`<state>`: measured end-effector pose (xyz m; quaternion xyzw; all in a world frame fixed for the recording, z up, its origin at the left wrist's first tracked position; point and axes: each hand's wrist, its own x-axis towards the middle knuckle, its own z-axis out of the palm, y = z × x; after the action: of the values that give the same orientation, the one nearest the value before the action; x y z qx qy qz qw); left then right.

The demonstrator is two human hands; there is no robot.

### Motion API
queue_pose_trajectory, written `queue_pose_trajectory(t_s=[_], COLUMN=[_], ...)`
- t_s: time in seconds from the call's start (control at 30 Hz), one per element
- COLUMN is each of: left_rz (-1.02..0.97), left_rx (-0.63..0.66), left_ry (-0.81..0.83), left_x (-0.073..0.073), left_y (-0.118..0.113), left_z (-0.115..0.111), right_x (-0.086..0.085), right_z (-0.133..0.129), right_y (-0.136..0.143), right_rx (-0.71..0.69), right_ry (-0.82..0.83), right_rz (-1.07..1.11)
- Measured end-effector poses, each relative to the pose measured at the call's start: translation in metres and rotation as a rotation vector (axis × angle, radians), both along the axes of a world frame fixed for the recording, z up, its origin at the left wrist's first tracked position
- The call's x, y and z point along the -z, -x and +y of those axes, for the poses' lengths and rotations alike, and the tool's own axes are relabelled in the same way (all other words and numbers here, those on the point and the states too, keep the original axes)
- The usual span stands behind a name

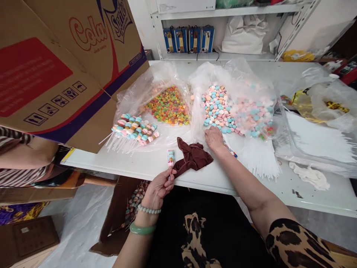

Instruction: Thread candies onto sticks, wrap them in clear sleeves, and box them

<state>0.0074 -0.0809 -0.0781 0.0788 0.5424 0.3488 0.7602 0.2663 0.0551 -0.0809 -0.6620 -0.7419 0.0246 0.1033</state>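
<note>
My left hand (161, 182) pinches a wrapped candy stick (171, 158) by its lower end, with the colourful wrapper pointing up. Pastel candies show inside it near my fingers. My right hand (214, 139) rests by the near edge of a plastic bag of pastel pink, blue, white and orange candies (219, 106). Its fingers are curled, and what is in them is hidden. Beneath my right wrist lies a printed wrapper (231, 149), partly covered. Between both hands is a crumpled dark brown cloth (195, 156).
Candy skewers (135, 128) lie left, before a bag of small ring candies (169, 106). White sticks (259, 156) and a plastic tray (295, 149) are right. A big carton (83, 74) leans over the left side, near another person's arm (28, 152). Below sits an open box of wrapped candies (134, 201).
</note>
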Motion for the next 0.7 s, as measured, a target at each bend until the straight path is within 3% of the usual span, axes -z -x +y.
queue_pose_trajectory(t_s=[0.17, 0.27, 0.33, 0.43, 0.5, 0.57, 0.7], left_rz=[0.133, 0.185, 0.185, 0.198, 0.215, 0.203, 0.111], left_rx=[-0.123, -0.158, -0.135, -0.094, -0.06, -0.005, 0.069], left_ry=[0.006, -0.095, -0.131, -0.195, -0.257, -0.293, -0.32], left_x=[0.003, 0.0, -0.003, -0.01, -0.015, -0.019, -0.022], left_y=[0.007, 0.005, 0.001, -0.007, -0.011, -0.013, -0.011], left_z=[-0.007, -0.011, -0.011, -0.009, -0.009, -0.009, -0.012], right_x=[-0.008, -0.025, -0.036, -0.044, -0.039, -0.029, -0.012], right_z=[0.0, -0.019, -0.044, -0.088, -0.109, -0.118, -0.117], right_y=[-0.004, 0.006, 0.027, 0.07, 0.096, 0.111, 0.113], right_rx=[0.086, 0.071, -0.044, -0.367, -0.42, -0.353, -0.271], right_ry=[-0.06, -0.169, -0.163, 0.055, 0.139, 0.194, 0.165], right_rz=[-0.01, 0.214, 0.555, 0.952, 1.019, 1.043, 0.971])
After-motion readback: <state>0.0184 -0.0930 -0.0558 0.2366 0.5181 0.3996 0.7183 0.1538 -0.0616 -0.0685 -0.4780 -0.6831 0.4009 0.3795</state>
